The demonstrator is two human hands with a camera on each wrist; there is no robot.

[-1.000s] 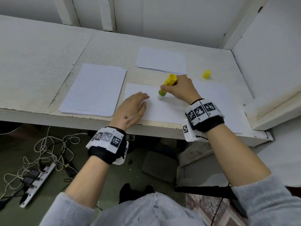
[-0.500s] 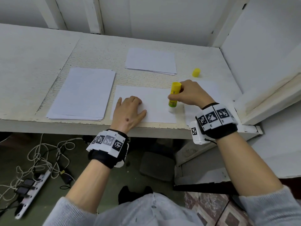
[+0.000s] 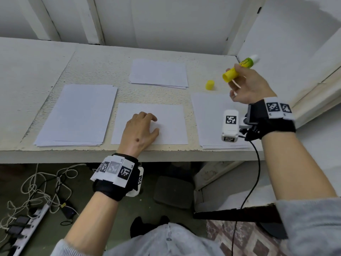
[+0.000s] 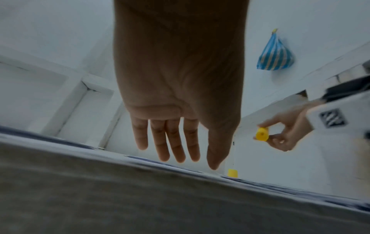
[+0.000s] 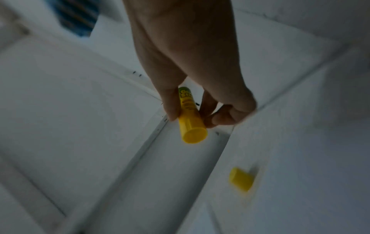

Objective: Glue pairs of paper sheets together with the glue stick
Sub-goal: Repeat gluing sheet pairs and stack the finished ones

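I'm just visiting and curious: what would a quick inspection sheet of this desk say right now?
Surface: white shelf-like table, its front edge chipped.
Job's things: single sheet at the front middle; paper stacks left, rear and right; uncapped glue stick held in the air; its yellow cap standing on the table.
Clutter: nothing seen on the table.
Hands: left hand rests on the single sheet; right hand pinches the glue stick.
Cables: black lead hanging from the right wrist camera; tangled cords and power strip on the floor.
Surroundings: white walls; striped blue bag hanging up.
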